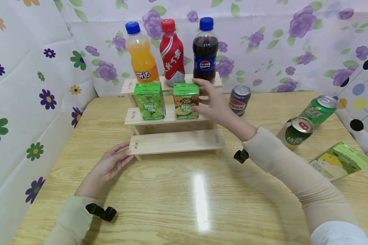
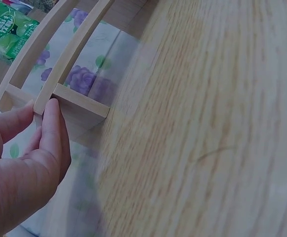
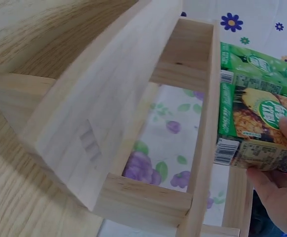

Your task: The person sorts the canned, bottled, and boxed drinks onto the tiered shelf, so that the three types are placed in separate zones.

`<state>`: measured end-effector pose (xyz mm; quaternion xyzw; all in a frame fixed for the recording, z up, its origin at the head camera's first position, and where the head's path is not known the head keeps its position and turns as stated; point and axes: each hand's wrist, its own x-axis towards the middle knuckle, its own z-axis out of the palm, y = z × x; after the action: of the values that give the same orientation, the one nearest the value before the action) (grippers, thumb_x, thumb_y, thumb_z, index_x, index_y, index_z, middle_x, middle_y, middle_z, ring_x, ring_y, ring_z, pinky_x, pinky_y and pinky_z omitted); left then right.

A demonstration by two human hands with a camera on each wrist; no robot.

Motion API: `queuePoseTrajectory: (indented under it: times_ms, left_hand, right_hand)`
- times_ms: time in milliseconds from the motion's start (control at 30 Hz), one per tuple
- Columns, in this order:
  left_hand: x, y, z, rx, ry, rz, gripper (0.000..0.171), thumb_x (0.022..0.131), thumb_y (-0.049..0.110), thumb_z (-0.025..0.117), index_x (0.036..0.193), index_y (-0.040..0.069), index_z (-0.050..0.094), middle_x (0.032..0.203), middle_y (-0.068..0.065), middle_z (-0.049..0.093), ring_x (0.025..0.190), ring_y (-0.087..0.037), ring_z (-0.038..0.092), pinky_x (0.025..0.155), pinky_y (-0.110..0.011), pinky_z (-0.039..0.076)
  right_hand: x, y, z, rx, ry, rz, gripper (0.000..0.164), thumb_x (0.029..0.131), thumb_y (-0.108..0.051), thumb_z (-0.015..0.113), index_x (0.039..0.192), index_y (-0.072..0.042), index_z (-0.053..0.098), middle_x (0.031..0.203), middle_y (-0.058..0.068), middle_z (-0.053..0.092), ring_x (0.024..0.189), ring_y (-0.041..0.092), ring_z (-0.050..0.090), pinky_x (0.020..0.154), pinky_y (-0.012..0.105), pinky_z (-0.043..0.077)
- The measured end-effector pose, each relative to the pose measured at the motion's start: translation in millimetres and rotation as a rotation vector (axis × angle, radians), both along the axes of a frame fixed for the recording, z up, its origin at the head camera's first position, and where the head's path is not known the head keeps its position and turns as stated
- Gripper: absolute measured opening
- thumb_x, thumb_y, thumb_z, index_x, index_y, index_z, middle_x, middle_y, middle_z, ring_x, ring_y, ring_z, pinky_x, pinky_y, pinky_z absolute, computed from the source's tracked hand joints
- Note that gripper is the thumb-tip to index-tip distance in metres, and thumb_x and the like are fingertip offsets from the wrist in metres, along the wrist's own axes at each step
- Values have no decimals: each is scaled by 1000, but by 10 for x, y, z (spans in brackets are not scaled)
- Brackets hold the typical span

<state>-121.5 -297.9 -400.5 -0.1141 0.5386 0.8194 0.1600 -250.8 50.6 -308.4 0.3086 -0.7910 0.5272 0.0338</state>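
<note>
A three-tier wooden step shelf [image 1: 174, 142] stands on the table. My left hand [image 1: 112, 161] pinches the left end of its lowest board between thumb and fingers, as the left wrist view also shows. On the middle tier, my right hand [image 1: 217, 106] holds a pineapple juice carton [image 1: 181, 101] at its right side, with the thumb on the printed front. In the right wrist view, this carton [image 3: 257, 116] sits at the edge of the tier. Left of it on the same tier stands a green grape juice carton [image 1: 149, 102].
Along the top tier stand an orange soda bottle [image 1: 141, 56], a red bottle [image 1: 172, 56] and a cola bottle [image 1: 205, 51]. A dark cola can [image 1: 240, 100] is right of the shelf. Farther right are two green cans [image 1: 319, 110] [image 1: 296, 134] and a lying green-yellow carton [image 1: 338, 161].
</note>
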Motion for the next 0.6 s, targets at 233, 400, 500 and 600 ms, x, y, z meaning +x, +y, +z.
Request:
queuePoseTrajectory:
  times_ms: [233,400,500,600]
  left_hand:
    - [23,-7,9,15,-9,10,40,95,-3,51,131,6,36,107,-2,60,93,-10,66,88,-17,55]
    - [16,4,22,8,-14,3,48,95,-2,52,137,4,29,107,-1,60,94,-10,66,89,-17,54]
    - [13,10,14,10,-10,-3,48,95,-2,52,137,5,30,108,-1,59,94,-10,66,90,-17,54]
    - [11,11,7,10,0,-6,41,96,-2,52,132,7,35,108,-2,60,94,-10,66,89,-17,54]
  right_hand:
    - [15,-44,-44,-18,29,-6,74,81,0,73,144,-9,35,126,20,54,113,30,57,94,41,55]
    - [10,-55,-57,-10,27,-11,75,82,-2,73,145,-11,34,129,19,53,116,30,56,95,40,55]
    - [0,-69,-65,-2,34,-10,74,83,-3,73,145,-11,34,129,19,54,116,30,56,95,42,54]
    - [-4,-79,-70,-6,37,-3,74,83,-4,72,145,-12,33,130,18,53,116,29,56,96,42,54]
